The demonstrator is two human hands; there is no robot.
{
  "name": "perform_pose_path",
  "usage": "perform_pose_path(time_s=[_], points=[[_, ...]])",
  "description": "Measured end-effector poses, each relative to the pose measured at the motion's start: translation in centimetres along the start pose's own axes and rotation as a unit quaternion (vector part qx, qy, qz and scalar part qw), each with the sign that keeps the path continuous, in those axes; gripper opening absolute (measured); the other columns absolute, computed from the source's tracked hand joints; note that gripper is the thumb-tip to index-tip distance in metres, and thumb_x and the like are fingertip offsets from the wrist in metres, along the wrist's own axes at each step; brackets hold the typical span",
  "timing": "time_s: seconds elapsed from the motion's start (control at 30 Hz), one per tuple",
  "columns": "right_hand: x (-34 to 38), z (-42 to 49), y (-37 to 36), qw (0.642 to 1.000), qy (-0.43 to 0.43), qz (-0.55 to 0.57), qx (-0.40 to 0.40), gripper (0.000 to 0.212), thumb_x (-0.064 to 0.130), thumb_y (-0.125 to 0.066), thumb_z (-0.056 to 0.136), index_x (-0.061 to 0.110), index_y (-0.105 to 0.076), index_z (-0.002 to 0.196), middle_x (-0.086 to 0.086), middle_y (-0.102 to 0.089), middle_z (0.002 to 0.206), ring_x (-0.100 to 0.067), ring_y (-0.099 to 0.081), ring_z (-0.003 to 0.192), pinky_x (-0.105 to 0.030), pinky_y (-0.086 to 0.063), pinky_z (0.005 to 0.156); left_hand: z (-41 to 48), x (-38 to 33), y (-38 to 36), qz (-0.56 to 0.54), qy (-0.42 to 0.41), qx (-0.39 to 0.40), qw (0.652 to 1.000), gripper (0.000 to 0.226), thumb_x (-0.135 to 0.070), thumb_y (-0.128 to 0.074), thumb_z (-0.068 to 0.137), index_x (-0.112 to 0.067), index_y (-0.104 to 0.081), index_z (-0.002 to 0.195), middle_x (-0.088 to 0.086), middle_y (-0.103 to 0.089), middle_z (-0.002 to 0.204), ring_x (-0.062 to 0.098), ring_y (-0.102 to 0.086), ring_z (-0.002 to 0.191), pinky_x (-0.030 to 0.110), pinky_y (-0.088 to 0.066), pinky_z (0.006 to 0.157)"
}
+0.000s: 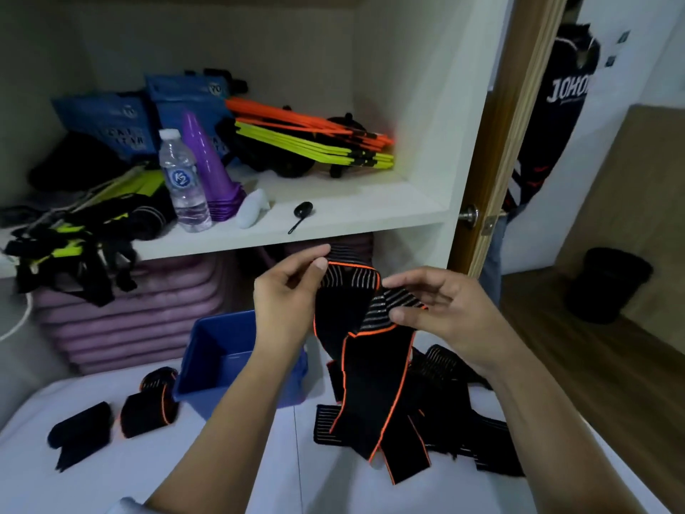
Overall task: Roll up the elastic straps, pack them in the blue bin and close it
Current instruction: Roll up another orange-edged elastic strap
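Both forearms reach in: left hand (287, 291) pinches the strap (370, 365) by its top corner, right hand (437, 309) pinches the striped flap. Strap hangs above the worktop (222, 469), long axis vertical, tail down onto the unrolled pile (463, 421). Risk: tail snags that pile, roll starts skewed and loose. Blue bin (222, 358) open, just left.
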State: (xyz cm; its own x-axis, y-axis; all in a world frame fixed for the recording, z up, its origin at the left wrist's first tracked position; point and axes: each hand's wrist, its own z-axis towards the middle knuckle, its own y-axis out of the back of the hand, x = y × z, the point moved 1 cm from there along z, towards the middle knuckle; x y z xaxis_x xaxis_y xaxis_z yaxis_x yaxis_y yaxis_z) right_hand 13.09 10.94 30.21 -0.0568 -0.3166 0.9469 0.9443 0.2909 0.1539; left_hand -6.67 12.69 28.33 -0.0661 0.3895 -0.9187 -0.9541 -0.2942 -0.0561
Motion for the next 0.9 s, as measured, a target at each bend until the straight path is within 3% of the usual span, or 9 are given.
perform_pose_path(time_s=[0.1,0.17,0.3,0.43,0.53,0.63,0.73,0.83,0.9], points=[[1.3,0.1,-3.3,0.998,0.016,0.032,-0.048,0.045,-0.003,-0.076,0.067,0.019,-0.065,0.104,0.004,-0.065,0.103,-0.007,-0.065,0.088,-0.022,-0.054,0.08,-0.8,-2.3,2.1,-0.02,-0.006,0.008,1.0,0.018,-0.013,-0.062,0.087,-0.026,-0.074,0.092,0.002,-0.074,0.095,0.022,-0.066,0.094,0.057,-0.048,0.092],[1.6,0.3,-5.6,0.993,0.007,0.061,-0.104,0.058,-0.003,-0.079,0.063,0.021,-0.061,0.113,0.003,-0.058,0.105,-0.006,-0.063,0.08,-0.022,-0.055,0.074,-1.3,-3.7,3.7,-0.029,-0.004,0.014,0.999,0.018,-0.012,-0.061,0.087,-0.024,-0.073,0.092,0.002,-0.074,0.095,0.019,-0.066,0.092,0.055,-0.049,0.092],[1.8,0.3,-10.6,0.986,0.003,0.108,-0.124,0.064,0.008,-0.081,0.056,0.021,-0.059,0.115,0.0,-0.064,0.108,-0.015,-0.066,0.085,-0.03,-0.057,0.082,-2.4,-5.6,7.3,-0.037,-0.021,0.024,0.999,0.018,-0.008,-0.06,0.087,-0.021,-0.072,0.092,-0.004,-0.074,0.09,0.009,-0.068,0.087,0.034,-0.055,0.084],[2.5,0.3,-14.7,0.976,0.011,0.157,-0.152,0.044,-0.007,-0.074,0.068,0.016,-0.063,0.105,-0.001,-0.071,0.086,-0.012,-0.069,0.079,-0.022,-0.056,0.071,-3.4,-5.9,11.0,-0.025,-0.039,0.073,0.996,0.018,-0.005,-0.06,0.087,-0.014,-0.071,0.098,-0.004,-0.074,0.091,0.001,-0.066,0.084,0.014,-0.05,0.074],[2.9,0.3,-16.7,0.968,0.01,0.174,-0.179,0.032,-0.007,-0.074,0.069,0.016,-0.066,0.09,0.0,-0.072,0.078,-0.009,-0.068,0.072,-0.018,-0.054,0.065,-3.9,-5.4,13.5,-0.026,-0.037,0.122,0.992,0.022,-0.007,-0.066,0.081,-0.015,-0.07,0.101,-0.002,-0.071,0.097,0.005,-0.066,0.088,0.016,-0.049,0.078],[3.1,0.2,-18.4,0.964,-0.003,0.17,-0.205,0.025,-0.003,-0.075,0.07,0.016,-0.066,0.083,0.001,-0.071,0.072,-0.01,-0.066,0.066,-0.017,-0.051,0.057,-4.2,-4.7,15.5,0.011,-0.054,0.166,0.985,0.04,-0.004,-0.077,0.069,-0.018,-0.066,0.105,0.007,-0.064,0.105,0.01,-0.063,0.091,0.019,-0.049,0.079],[3.2,0.0,-19.6,0.97,-0.009,0.149,-0.194,0.025,0.0,-0.076,0.07,0.015,-0.067,0.088,-0.001,-0.071,0.076,-0.012,-0.067,0.071,-0.019,-0.053,0.061,-4.5,-4.1,16.9,0.064,-0.086,0.113,0.988,0.04,-0.005,-0.079,0.069,-0.027,-0.068,0.101,0.005,-0.064,0.102,0.018,-0.064,0.089,0.026,-0.053,0.074],[3.5,-0.6,-20.2,0.985,-0.012,0.112,-0.128,0.038,-0.003,-0.076,0.07,0.013,-0.066,0.103,-0.002,-0.071,0.091,-0.01,-0.068,0.082,-0.018,-0.053,0.071,-4.8,-4.0,17.8,0.099,-0.114,0.056,0.987,0.026,-0.017,-0.076,0.075,-0.031,-0.07,0.096,-0.001,-0.068,0.093,0.014,-0.065,0.079,0.035,-0.054,0.071],[3.7,-0.9,-20.4,0.993,-0.007,0.075,-0.095,0.047,-0.004,-0.078,0.067,0.016,-0.065,0.108,-0.003,-0.071,0.099,-0.01,-0.068,0.085,-0.019,-0.053,0.074,-4.8,-4.1,18.3,0.112,-0.13,0.03,0.985,0.021,-0.019,-0.073,0.078,-0.033,-0.07,0.093,-0.006,-0.069,0.091,0.01,-0.064,0.077,0.033,-0.054,0.071]])
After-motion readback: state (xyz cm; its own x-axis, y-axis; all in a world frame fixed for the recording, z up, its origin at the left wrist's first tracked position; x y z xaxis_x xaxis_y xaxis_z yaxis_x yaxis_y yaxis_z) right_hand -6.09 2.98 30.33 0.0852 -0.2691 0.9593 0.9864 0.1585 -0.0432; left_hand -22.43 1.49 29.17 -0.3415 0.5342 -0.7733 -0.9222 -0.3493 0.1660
